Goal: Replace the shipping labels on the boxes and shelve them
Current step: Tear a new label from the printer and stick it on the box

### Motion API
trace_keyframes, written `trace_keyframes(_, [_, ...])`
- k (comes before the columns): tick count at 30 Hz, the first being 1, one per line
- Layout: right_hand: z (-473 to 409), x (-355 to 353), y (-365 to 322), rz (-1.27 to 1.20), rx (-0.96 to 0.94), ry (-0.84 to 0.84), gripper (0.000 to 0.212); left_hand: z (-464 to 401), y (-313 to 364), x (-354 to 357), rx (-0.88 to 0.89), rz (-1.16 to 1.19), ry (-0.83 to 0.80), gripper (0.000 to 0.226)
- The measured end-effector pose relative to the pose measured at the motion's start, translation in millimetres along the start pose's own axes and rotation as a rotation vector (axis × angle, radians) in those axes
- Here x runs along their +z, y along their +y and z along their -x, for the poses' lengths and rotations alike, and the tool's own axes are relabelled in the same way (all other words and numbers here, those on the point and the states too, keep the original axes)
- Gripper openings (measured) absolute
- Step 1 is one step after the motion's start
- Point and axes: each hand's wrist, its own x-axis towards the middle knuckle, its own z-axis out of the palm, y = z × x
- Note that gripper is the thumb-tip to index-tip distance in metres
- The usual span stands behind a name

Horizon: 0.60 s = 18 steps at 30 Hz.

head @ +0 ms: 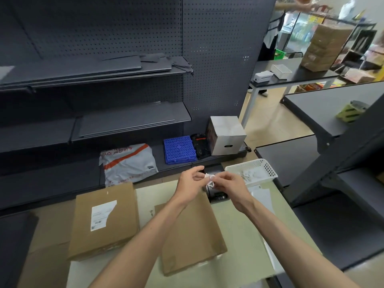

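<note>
Two hands hold a small crumpled bit of white label paper above the counter.

The label scrap (209, 179) sits in the middle of the frame, pinched by the fingertips of the right hand (230, 187), while the left hand (190, 183) curls its fingers right beside it, touching it. Below the hands a plain brown box (191, 242) lies flat on the counter (245, 229). To its left lies another brown box (104, 221) with a torn white label (102, 215) on top. A white basket (252, 172) with paper bits stands just right of the hands. Dark shelves (133, 119) fill the upper left.
</note>
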Motion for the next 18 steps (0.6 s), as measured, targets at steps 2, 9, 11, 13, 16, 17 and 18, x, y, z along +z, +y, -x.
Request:
trace_keyframes(2, [-5.3, -1.3, -1.7, -0.049, 0.05, 0.016, 0.023, -2.1, -1.3, -1.7, -0.038, 0.035, 0.001, 0.057])
trace_keyframes(9, [-15.7, -22.1, -5.0, -0.154, 0.211, -0.201, 0.036, -8.7, 3.3, 12.8, -0.065, 0.095, -0.063, 0.039])
trace_keyframes(11, [-21.3, -34.3, -3.4, -0.158, 0.25, -0.21, 0.033, -12.3, 4.5, 24.7, -0.061, 0.098, -0.08, 0.031])
trace_keyframes(13, [-26.5, -46.2, -4.2, -0.129, 0.277, -0.2, 0.029, -17.0, 4.2, 39.5, -0.06, 0.062, -0.067, 0.025])
trace_keyframes(16, [-32.9, -66.7, -9.5, -0.049, 0.282, -0.192, 0.013, -25.3, 2.5, 64.9, -0.073, 0.038, -0.013, 0.02])
trace_keyframes(17, [-36.0, -74.1, -11.9, -0.029, 0.268, -0.177, 0.011, -28.0, 3.4, 73.4, -0.066, 0.027, -0.006, 0.019])
trace_keyframes(18, [-40.1, -81.1, -13.9, -0.015, 0.248, -0.156, 0.012, -31.5, 5.0, 81.6, -0.053, 0.01, -0.01, 0.019])
